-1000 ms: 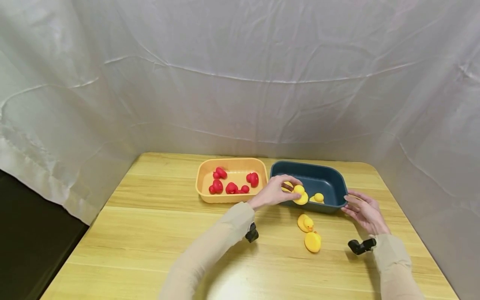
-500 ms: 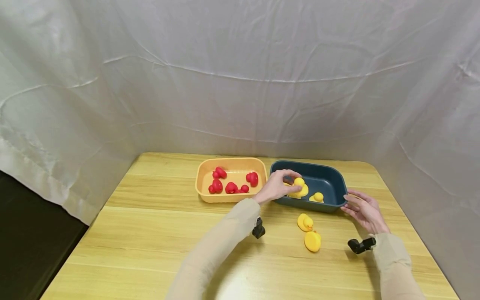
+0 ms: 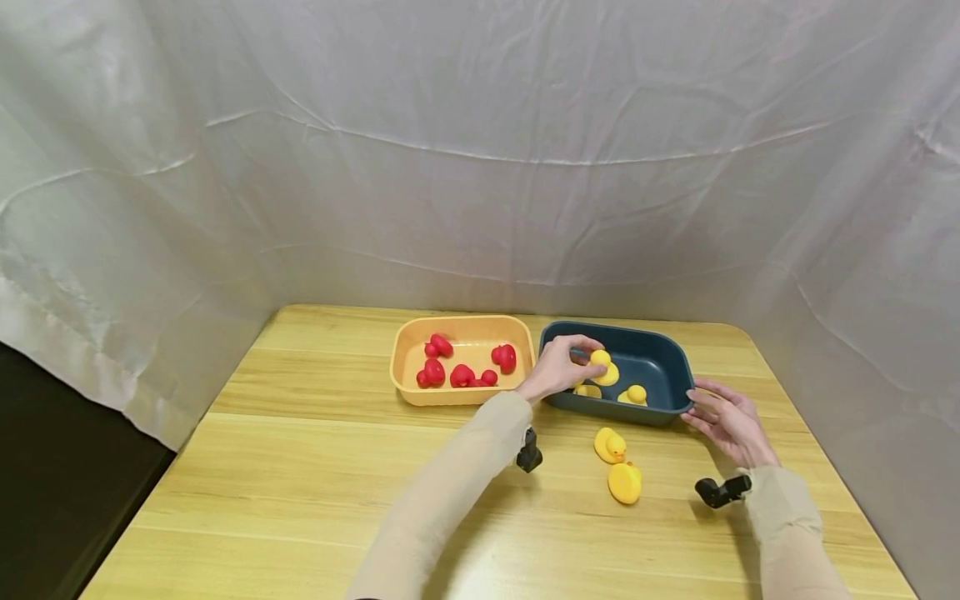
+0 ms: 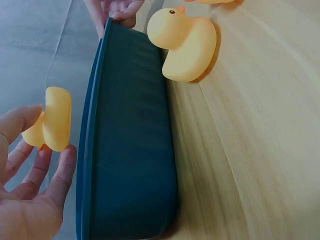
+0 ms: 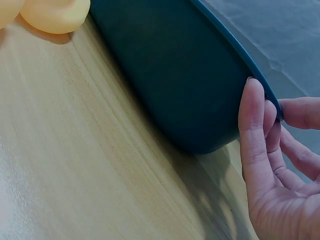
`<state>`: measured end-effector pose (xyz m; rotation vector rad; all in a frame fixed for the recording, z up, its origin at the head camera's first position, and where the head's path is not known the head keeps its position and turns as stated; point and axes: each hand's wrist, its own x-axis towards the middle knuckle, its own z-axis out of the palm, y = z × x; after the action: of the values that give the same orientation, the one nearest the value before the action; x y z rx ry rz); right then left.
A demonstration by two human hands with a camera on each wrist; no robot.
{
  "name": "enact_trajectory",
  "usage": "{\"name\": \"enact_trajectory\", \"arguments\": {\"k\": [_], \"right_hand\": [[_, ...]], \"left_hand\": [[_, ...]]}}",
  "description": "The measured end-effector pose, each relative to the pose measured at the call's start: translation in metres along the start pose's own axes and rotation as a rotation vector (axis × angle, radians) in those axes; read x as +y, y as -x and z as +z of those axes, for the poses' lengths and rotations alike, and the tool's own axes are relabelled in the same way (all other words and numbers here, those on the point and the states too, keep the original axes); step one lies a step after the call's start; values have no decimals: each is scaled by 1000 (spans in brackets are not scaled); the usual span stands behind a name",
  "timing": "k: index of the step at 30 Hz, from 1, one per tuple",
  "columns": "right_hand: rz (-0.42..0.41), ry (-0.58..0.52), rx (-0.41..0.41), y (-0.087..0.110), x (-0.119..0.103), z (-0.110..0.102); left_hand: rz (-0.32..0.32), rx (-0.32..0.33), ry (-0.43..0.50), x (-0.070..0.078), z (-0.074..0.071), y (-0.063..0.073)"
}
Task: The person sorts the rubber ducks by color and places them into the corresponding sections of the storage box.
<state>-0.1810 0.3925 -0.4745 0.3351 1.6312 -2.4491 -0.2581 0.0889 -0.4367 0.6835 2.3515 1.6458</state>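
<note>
My left hand (image 3: 557,368) pinches a yellow rubber duck (image 4: 57,120) between thumb and fingertips. It holds the duck over the left half of a dark blue bin (image 3: 654,377). Inside the bin, another yellow duck (image 3: 636,394) sits near the front wall, and more yellow (image 3: 588,391) shows below my left fingers, partly hidden. At the bin's right front corner my right hand (image 3: 735,429) grips the rim (image 5: 260,75), thumb and fingers on either side of it. Two yellow ducks lie on the table before the bin: one upright (image 3: 611,446), one tipped over (image 3: 625,483).
Left of the blue bin, close beside it, stands a light orange bin (image 3: 457,396) with several red ducks (image 3: 505,358) in it. Both rest near the back of the wooden table (image 3: 300,467). A pale grey curtain (image 3: 480,208) hangs behind and at the sides.
My left hand has moved right and away from me, carrying the duck from the blue bin's front edge farther over its inside. My right hand has stayed at the corner.
</note>
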Motion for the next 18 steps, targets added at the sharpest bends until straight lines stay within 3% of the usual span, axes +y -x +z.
{"name": "enact_trajectory", "arguments": {"k": [18], "right_hand": [[9, 0, 4, 1, -1, 1]], "left_hand": [[-62, 89, 14, -4, 11, -9]]}}
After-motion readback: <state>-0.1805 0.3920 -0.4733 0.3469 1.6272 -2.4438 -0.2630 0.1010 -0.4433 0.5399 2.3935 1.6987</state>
